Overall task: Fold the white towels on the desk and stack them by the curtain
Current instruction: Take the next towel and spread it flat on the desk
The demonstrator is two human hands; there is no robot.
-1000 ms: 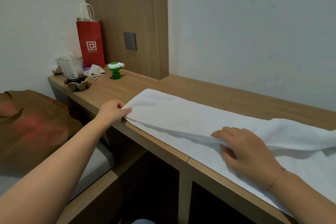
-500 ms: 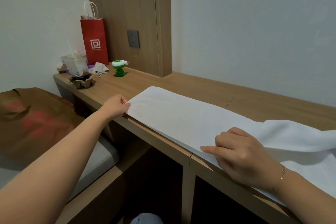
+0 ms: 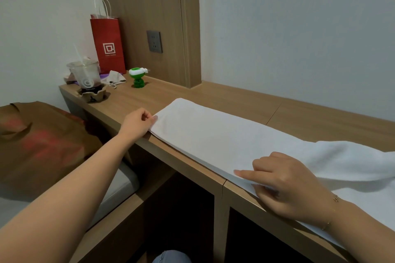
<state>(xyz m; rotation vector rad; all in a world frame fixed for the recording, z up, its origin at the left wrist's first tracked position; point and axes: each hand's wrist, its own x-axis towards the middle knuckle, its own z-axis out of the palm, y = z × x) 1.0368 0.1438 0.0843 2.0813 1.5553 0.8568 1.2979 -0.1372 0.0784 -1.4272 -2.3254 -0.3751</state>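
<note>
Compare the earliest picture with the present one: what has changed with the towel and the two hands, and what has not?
The towel now lies flatter along the desk; the raised fold under the right hand is gone. That hand has moved to the near edge, forefinger pointing along it. The left hand keeps its grip on the towel's end. The red bag, cup and green figure stayed put.

A bedroom, likely a hotel or dorm: bed [image 3: 64, 177] tight against built-in wooden tabletop [image 3: 235, 100], wall socket [image 3: 154, 41], takeaway cup [image 3: 85, 74], red paper bag [image 3: 108, 46].
</note>
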